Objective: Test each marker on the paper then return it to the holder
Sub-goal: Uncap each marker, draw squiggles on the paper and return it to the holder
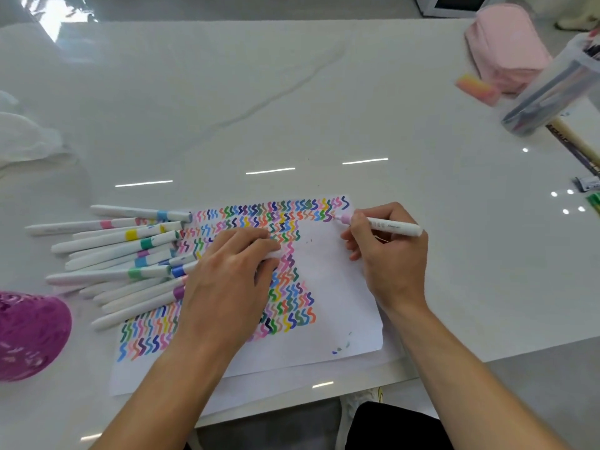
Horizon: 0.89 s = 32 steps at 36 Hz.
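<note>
two hands work on one white sheet of paper (341, 303) in the lower middle of the frame, flat on the white surface (227, 92). rows of small wavy lines in many colors cover much of it.

the right hand (389, 254) has a pinching grip on one white marker (393, 226). its pink tip touches the paper's top right corner.

the left hand (227, 280) lies palm down on the middle of the paper. one small white piece (272, 254) sits at its fingertips. it is not clear if the grip pinches it or just presses on it.

a pile of markers (123, 254) lies at the left, touching the paper's left edge. there are more than ten, but they are too stacked to count right.

one purple holder (29, 336) sits at the lower left edge, near the pile.

in the upper right are one clear tub (552, 89) with pens inside, one pink pouch (506, 47) and one pink and yellow block (477, 89).
</note>
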Tool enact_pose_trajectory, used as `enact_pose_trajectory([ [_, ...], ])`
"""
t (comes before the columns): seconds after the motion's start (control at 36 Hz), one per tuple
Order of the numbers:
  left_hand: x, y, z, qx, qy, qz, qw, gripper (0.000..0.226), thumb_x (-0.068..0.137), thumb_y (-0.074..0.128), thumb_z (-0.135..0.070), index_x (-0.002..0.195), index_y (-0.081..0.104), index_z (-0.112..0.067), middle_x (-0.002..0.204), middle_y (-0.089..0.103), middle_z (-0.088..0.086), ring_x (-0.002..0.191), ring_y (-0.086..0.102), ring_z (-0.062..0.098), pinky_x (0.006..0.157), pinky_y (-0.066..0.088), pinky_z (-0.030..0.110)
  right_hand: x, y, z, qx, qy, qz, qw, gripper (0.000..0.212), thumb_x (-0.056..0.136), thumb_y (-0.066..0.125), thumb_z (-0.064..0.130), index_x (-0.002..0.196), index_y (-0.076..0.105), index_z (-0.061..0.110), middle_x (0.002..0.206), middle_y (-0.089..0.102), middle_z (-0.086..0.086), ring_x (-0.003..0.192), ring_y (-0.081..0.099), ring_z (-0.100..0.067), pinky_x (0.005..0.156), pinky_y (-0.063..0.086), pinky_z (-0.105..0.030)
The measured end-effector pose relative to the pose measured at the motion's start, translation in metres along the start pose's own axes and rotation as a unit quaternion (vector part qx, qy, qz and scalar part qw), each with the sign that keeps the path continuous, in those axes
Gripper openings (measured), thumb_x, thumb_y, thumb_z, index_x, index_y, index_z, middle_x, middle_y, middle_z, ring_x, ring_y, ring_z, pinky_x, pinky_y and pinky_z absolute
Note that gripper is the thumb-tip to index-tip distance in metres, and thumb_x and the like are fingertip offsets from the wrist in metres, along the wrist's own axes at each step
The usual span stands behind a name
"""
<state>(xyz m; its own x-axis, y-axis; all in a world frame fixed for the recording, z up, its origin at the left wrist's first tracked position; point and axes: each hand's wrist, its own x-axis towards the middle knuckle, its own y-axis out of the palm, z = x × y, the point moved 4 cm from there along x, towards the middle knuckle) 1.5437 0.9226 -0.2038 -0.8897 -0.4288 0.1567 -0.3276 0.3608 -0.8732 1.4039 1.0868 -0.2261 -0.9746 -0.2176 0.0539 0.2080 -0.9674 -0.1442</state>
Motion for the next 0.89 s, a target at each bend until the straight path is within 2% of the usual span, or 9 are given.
enact_pose_trajectory([
  [0.14,0.0013,0.0005,0.0004,-0.006,-0.005,0.004,1.0,0.017,0.09,0.073,-0.02,0.106,0.078,-0.018,0.113,0.071,-0.005,0.111,0.061,0.015,0.091,0.047,0.027,0.0015,-0.0003,-0.0016,-0.021,0.004,-0.006,1.0,0.006,0.095,0.073,0.014,0.091,0.069,0.012,0.075,0.075,-0.004,0.06,0.071,-0.022,0.054,0.056,-0.029],
  [0.25,0.0014,0.0002,-0.0008,-0.007,-0.007,0.001,1.0,0.017,0.089,0.074,-0.019,0.105,0.078,-0.017,0.112,0.071,-0.005,0.11,0.061,0.017,0.089,0.049,0.03,-0.0006,0.0009,0.0017,-0.026,-0.007,-0.003,1.0,0.01,0.093,0.073,0.025,0.091,0.068,0.017,0.076,0.074,-0.003,0.061,0.071,-0.02,0.054,0.056,-0.023],
  [0.42,0.0017,-0.0002,-0.0008,-0.012,-0.022,0.007,1.0,0.017,0.089,0.075,-0.018,0.105,0.079,-0.017,0.112,0.071,-0.005,0.111,0.06,0.017,0.092,0.045,0.026,-0.0004,0.0007,0.0003,-0.045,-0.004,-0.004,0.999,0.008,0.096,0.073,0.02,0.09,0.067,0.018,0.076,0.073,-0.003,0.061,0.07,-0.019,0.053,0.055,-0.022],
  [0.69,0.003,0.001,0.0007,-0.017,-0.035,0.01,0.999,0.017,0.089,0.074,-0.02,0.105,0.079,-0.019,0.111,0.072,-0.007,0.112,0.058,0.015,0.094,0.043,0.024,0.0013,0.001,-0.0017,-0.076,0.002,-0.008,0.997,0.013,0.096,0.073,0.023,0.084,0.067,0.023,0.068,0.072,0.0,0.056,0.067,-0.019,0.05,0.057,-0.034],
  [0.89,0.0035,0.0014,0.001,-0.02,-0.049,0.006,0.999,0.017,0.087,0.076,-0.018,0.103,0.08,-0.021,0.109,0.072,-0.009,0.112,0.057,0.014,0.092,0.035,0.017,0.0013,0.0012,-0.0012,-0.063,0.013,-0.004,0.998,0.015,0.094,0.074,0.024,0.081,0.067,0.022,0.067,0.072,-0.002,0.057,0.067,-0.022,0.05,0.054,-0.034],
])
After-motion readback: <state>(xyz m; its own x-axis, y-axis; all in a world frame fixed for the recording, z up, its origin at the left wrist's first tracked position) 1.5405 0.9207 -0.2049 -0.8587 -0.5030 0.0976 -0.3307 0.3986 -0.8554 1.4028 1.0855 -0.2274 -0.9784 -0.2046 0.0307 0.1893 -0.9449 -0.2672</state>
